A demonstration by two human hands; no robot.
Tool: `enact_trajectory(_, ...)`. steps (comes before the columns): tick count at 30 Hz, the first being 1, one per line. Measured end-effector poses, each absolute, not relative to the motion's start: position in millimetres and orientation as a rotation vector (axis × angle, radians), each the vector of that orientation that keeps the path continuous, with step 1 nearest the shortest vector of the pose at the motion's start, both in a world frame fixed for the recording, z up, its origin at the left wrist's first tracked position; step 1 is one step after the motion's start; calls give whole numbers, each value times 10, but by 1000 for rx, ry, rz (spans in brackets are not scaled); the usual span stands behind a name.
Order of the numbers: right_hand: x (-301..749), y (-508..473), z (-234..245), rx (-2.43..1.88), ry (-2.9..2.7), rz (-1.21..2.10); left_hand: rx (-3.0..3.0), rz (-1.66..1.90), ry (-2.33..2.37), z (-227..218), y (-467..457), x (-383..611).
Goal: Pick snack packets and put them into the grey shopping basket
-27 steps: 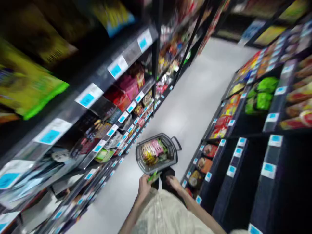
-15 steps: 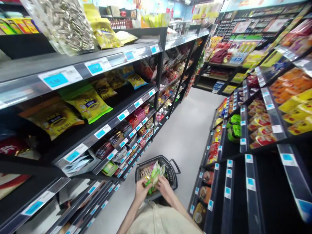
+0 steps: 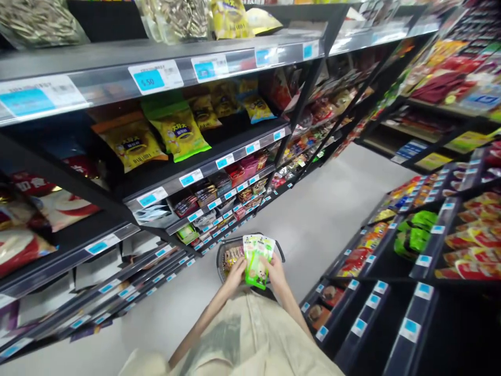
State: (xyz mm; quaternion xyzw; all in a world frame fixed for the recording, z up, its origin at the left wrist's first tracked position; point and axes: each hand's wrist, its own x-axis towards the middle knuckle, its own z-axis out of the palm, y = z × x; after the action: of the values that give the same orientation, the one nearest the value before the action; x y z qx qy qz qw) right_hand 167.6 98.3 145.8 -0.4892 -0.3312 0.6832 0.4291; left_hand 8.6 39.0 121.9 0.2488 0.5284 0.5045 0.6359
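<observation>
Both hands grip a green-and-white packet from its two sides: the left hand has its fingers closed around the left edge, and the right hand pinches the right edge, thumb over the front. The packet is tilted with its printed face up, in front of the person's beige shirt — and, seen from above, overlaps the dark shopping basket. Small wrapped goods lie in the basket, left of the packet. Beneath it spreads the pale grey floor of an aisle. On the left, a black shelf carries yellow snack bags; on the right, bright green packs sit in a display rack.
</observation>
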Motion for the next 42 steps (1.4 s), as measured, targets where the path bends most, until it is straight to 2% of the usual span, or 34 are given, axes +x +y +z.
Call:
enact_trajectory(8, 2191, 1433, 1616, -1213, -919, 1648, 809, 1241, 1314, 1512, 1022, 467)
enact_trajectory(20, 3112, 1667, 1661, -1420, -788, 1534, 697, 1431, 1320, 1895, 1399, 905)
enact_trajectory(30, 3123, 1772, 1902, -1228, -714, 1698, 685, 1457, 1358, 2291, 1501, 940)
enact_trajectory(42, 3244, 1773, 1881, -1229, -669, 1570, 786, 1372, 1477, 2369, 1533, 1060)
